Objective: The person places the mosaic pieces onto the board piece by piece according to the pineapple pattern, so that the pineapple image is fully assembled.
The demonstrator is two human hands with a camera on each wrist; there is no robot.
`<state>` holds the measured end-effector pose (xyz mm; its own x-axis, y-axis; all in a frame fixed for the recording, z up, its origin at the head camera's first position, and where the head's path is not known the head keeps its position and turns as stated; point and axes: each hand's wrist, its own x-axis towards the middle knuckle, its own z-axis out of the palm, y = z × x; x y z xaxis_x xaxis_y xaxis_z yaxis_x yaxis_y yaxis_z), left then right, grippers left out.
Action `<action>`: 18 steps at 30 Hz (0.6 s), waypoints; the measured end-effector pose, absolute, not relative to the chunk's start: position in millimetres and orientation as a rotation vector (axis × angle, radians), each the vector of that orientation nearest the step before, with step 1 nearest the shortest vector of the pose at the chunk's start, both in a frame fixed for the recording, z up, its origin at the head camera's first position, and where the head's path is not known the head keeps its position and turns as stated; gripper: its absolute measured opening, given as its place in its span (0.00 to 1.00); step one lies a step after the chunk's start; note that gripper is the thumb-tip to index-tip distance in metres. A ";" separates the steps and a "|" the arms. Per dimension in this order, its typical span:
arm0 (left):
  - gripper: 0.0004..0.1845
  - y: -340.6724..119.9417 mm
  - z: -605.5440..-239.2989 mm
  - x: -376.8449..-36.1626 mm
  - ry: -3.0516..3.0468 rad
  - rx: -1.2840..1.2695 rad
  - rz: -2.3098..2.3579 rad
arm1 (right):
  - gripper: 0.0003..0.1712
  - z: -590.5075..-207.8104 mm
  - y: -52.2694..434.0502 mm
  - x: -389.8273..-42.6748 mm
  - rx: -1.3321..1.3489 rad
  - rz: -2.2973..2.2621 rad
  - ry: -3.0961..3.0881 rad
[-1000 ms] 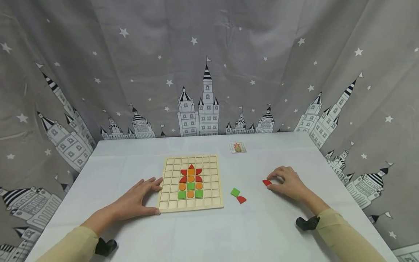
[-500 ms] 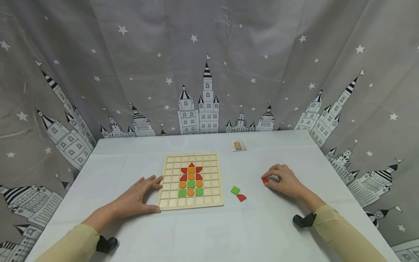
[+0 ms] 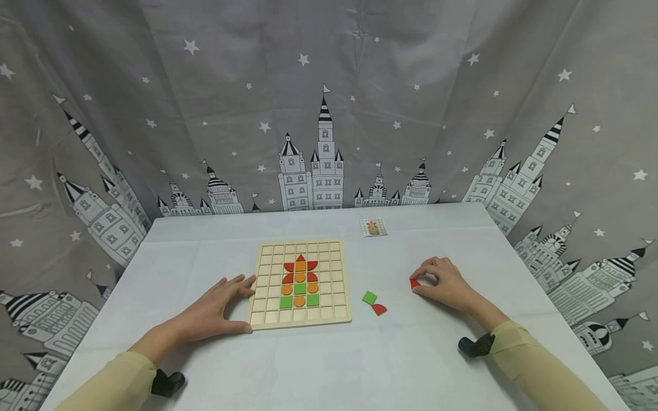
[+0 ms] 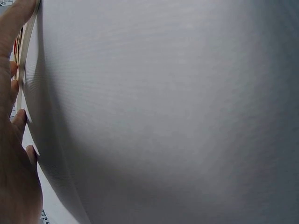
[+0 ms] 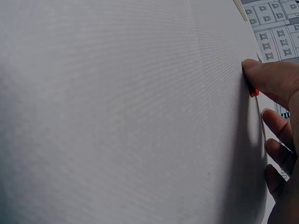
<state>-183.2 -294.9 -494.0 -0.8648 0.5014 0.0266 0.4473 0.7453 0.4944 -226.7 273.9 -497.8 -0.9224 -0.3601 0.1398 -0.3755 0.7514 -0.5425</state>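
Head view: my right hand (image 3: 446, 281) pinches the red piece (image 3: 414, 283) near the tabletop's right edge; wooden board (image 3: 300, 283) lies leftward, left hand (image 3: 218, 311) flat against it.

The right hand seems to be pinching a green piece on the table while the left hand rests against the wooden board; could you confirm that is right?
Not quite: the piece that the right hand pinches is red, not green, as the head and right wrist views show. The green piece lies untouched between the hand and the board. The left hand does rest against the board.
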 end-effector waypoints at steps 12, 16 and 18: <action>0.46 -293.0 -491.2 -185.3 2.832 0.714 0.770 | 0.25 -491.9 277.4 -227.3 0.677 0.885 -2.976; 0.44 -293.7 -493.5 -182.3 2.831 0.727 0.792 | 0.21 -495.0 277.1 -226.0 0.666 0.885 -2.986; 0.44 -293.6 -494.2 -182.3 2.834 0.731 0.792 | 0.17 -496.7 277.4 -226.6 0.656 0.886 -2.979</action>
<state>-182.3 -293.6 -494.2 -0.8782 0.4777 0.0239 0.4208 0.7480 0.5132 -226.6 277.4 -496.7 -0.9142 -0.3968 0.0824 -0.3773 0.7592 -0.5303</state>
